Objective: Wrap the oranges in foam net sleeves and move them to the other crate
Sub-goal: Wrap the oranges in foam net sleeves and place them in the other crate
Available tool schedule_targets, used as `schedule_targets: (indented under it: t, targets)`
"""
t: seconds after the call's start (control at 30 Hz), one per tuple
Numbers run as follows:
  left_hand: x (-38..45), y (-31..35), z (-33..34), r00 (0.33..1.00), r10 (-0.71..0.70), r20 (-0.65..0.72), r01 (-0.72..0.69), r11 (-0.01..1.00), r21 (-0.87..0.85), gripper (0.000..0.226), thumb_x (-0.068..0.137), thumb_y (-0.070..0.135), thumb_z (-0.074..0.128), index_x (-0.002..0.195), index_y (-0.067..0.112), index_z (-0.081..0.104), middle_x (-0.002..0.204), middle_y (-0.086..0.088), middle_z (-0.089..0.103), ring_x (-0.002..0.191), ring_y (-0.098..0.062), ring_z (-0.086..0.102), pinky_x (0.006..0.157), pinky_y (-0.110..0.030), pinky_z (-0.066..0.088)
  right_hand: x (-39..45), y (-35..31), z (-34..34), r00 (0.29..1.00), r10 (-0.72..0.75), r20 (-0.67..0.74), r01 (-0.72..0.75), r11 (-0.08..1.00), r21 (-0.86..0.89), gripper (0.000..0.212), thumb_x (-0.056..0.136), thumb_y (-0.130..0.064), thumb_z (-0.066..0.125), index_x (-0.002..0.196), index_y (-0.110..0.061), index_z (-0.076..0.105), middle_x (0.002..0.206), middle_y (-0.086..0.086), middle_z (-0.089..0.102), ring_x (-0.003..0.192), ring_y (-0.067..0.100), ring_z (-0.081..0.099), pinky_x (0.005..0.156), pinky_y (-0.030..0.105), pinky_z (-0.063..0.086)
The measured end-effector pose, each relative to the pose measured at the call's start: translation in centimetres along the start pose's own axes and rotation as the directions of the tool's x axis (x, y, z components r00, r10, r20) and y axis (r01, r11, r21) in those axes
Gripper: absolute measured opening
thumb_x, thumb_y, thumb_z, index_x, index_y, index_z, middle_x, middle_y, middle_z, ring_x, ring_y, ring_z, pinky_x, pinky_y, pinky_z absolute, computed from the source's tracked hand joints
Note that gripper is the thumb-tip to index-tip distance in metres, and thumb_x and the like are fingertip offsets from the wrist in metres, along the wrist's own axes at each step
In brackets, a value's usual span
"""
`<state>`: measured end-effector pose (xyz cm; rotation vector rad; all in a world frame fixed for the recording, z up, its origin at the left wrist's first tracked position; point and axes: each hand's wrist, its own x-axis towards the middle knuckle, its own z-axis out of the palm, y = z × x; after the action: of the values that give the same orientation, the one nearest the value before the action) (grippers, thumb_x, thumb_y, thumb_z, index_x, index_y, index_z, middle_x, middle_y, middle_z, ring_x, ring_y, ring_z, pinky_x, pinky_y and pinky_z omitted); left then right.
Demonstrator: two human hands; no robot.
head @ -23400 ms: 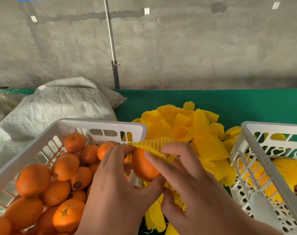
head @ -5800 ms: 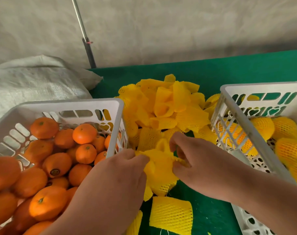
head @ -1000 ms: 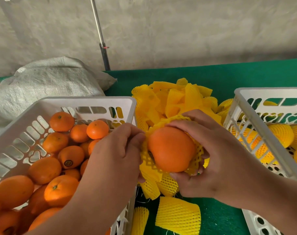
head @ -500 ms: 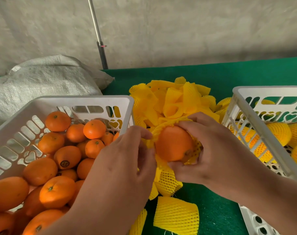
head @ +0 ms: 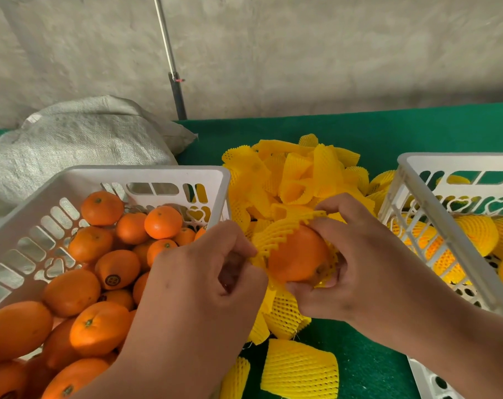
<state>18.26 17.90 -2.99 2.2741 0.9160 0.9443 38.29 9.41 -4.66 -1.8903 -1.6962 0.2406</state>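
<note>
Two white crates flank the hands: the left crate (head: 72, 174), beyond the left hand (head: 204, 283), holds some eighteen bare oranges (head: 72, 292) that can be counted, more being cut off at the edge; the right crate (head: 445, 226), beside the right hand (head: 368, 269), holds at least four sleeved oranges (head: 477, 233). One grey woven sack (head: 80, 142) lies beyond the left crate. One heap of yellow foam sleeves (head: 296, 174), too many to count, sits on the green cloth (head: 374, 133) just beyond both hands, with three or so loose ones nearer the body. One orange (head: 296, 254) is held between the hands, partly inside one net sleeve (head: 281, 228). The right hand's fingers curl round the fruit and net; the left hand pinches the sleeve's edge. Compared with half a second ago, the sleeve's toothed rim has crept further over the top of the orange, and the left fingers have closed onto the edge. Crate contents look unchanged.
</note>
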Motion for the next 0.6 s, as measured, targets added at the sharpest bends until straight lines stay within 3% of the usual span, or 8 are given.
schedule_targets:
  t: [0.07, 0.13, 0.27, 0.4, 0.53, 0.6]
  targets:
    - [-0.1, 0.5, -0.1, 0.999, 0.042, 0.015, -0.042, 0.999, 0.027, 0.008, 0.081, 0.028, 0.064, 0.084, 0.036, 0.063, 0.068, 0.013, 0.066, 0.057, -0.01, 0.065, 0.051, -0.029, 0.05, 0.1, 0.1, 0.0, 1.0, 0.023, -0.008, -0.024, 1.0, -0.013, 0.055, 0.066, -0.088, 0.063, 0.1, -0.045, 0.059, 0.127, -0.025, 0.036, 0.078, -0.001, 0.056, 0.06, 0.017, 0.046]
    - [-0.3, 0.6, 0.1, 0.996, 0.078, 0.044, -0.08, 0.996, 0.048, 0.01, 0.081, 0.027, 0.065, 0.086, 0.036, 0.063, 0.07, 0.012, 0.066, 0.059, -0.007, 0.065, 0.054, -0.028, 0.052, 0.2, 0.1, 0.0, 0.999, 0.03, -0.027, -0.031, 0.999, -0.02, 0.058, 0.067, -0.092, 0.059, 0.102, -0.046, 0.059, 0.125, -0.025, 0.037, 0.075, -0.004, 0.054, 0.061, 0.015, 0.042]
    - [-0.3, 0.5, 0.2, 0.984, 0.12, 0.128, -0.129, 0.99, 0.059, 0.011, 0.083, 0.042, 0.055, 0.092, 0.038, 0.058, 0.072, 0.012, 0.066, 0.063, -0.006, 0.065, 0.059, -0.026, 0.053, 0.3, -0.2, 0.1, 0.998, 0.025, -0.065, -0.026, 1.0, -0.014, 0.065, 0.07, -0.091, 0.058, 0.114, -0.043, 0.063, 0.127, -0.025, 0.038, 0.09, -0.004, 0.058, 0.069, 0.019, 0.053]
    - [-0.2, 0.6, 0.0, 0.974, 0.171, 0.15, -0.177, 0.984, 0.026, 0.011, 0.083, 0.042, 0.054, 0.092, 0.038, 0.06, 0.073, 0.013, 0.066, 0.061, -0.004, 0.066, 0.051, -0.025, 0.052, 0.3, -0.4, 0.1, 0.995, 0.038, -0.096, -0.039, 0.999, -0.016, 0.07, 0.07, -0.093, 0.054, 0.121, -0.046, 0.058, 0.129, -0.026, 0.036, 0.087, -0.009, 0.057, 0.067, 0.007, 0.047]
    - [-0.2, 0.5, 0.1, 0.953, 0.241, 0.183, -0.246, 0.969, 0.001, 0.008, 0.088, 0.04, 0.057, 0.096, 0.04, 0.06, 0.075, 0.016, 0.066, 0.063, -0.002, 0.066, 0.048, -0.022, 0.053, 0.3, -0.7, -0.1, 0.994, 0.045, -0.097, -0.04, 0.998, 0.055, 0.079, 0.066, -0.1, 0.049, 0.118, -0.042, 0.061, 0.131, -0.028, 0.037, 0.085, -0.008, 0.061, 0.062, 0.005, 0.045]
    - [-0.2, 0.4, 0.2, 0.957, 0.222, 0.188, -0.223, 0.975, -0.013, 0.014, 0.088, 0.049, 0.056, 0.102, 0.048, 0.055, 0.08, 0.02, 0.069, 0.066, 0.001, 0.067, 0.05, -0.021, 0.055, 0.4, -0.9, -0.3, 0.992, 0.01, -0.124, 0.0, 0.997, 0.079, 0.065, 0.069, -0.092, 0.058, 0.112, -0.043, 0.06, 0.134, -0.026, 0.038, 0.086, -0.004, 0.063, 0.06, 0.008, 0.048]
